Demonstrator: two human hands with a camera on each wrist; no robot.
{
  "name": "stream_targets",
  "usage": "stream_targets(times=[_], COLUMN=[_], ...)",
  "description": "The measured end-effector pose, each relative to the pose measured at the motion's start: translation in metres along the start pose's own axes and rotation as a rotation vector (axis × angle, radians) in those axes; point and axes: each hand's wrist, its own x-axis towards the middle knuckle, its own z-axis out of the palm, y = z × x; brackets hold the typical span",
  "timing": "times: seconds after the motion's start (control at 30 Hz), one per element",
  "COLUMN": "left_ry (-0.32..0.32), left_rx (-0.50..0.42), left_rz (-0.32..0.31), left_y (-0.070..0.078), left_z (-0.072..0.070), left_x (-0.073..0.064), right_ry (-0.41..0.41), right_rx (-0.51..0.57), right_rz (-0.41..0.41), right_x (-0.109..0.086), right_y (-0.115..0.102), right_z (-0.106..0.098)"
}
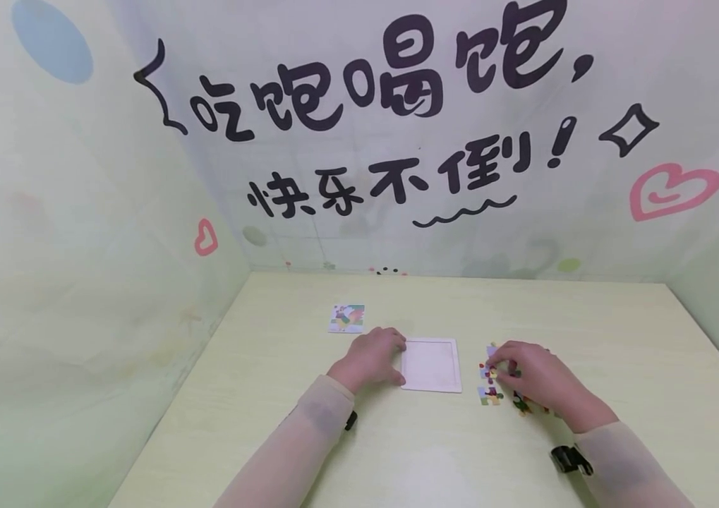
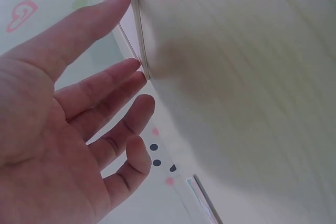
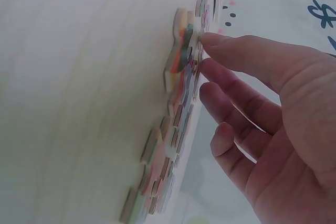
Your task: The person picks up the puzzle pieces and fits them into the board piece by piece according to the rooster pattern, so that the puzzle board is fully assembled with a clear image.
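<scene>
Tabletop (image 1: 270, 360) carries light-looking, stiff jigsaw pieces (image 1: 490, 396), best edge-pinched; left grip (image 1: 372, 356) spreads against tray (image 1: 432, 364), right grip (image 1: 540, 377) touches pieces, pinch unclear.

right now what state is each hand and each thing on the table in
white square tray: lying flat, no pieces in it
small square card with colourful picture: lying flat, picture side up
colourful jigsaw pieces: outside the tray, partly hidden by the right hand
left hand: open, at the tray's left edge
right hand: fingertips at the pieces, grip unclear
</scene>
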Motion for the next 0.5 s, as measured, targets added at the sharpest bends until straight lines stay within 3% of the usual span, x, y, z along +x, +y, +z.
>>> stream_targets(times=[0.23, 0.5], left_ry=[-0.003, 0.003], left_rx=[0.008, 0.015], left_rz=[-0.005, 0.0], left_y=[0.0019, 0.0024], left_z=[0.0001, -0.0001], left_x=[0.0005, 0.0013], right_ry=[-0.005, -0.013], right_rx=[0.028, -0.016], right_rz=[0.027, -0.006], right_x=[0.0003, 0.0008], right_y=[0.0013, 0.0012], right_z=[0.0003, -0.0018])
